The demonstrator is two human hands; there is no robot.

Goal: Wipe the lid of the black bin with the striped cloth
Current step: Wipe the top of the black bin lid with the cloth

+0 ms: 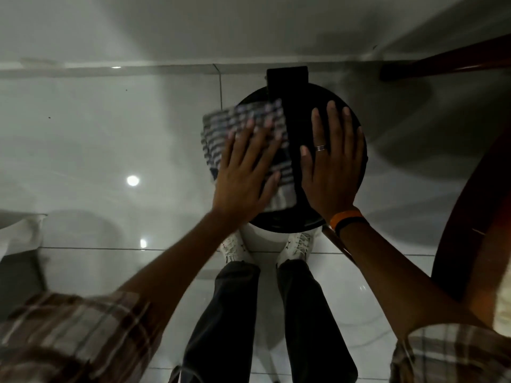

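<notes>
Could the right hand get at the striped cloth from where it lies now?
Probably yes. The right hand lies flat on the round black bin lid, beside the blue-and-white striped cloth under the left hand; nothing stands between.

One black bin lid (336,91), one striped cloth (221,125), two hands (240,186) (331,172), two white shoes (235,248) (300,244).

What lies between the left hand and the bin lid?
In the head view, the striped cloth lies flat between the left hand and the black lid.
</notes>
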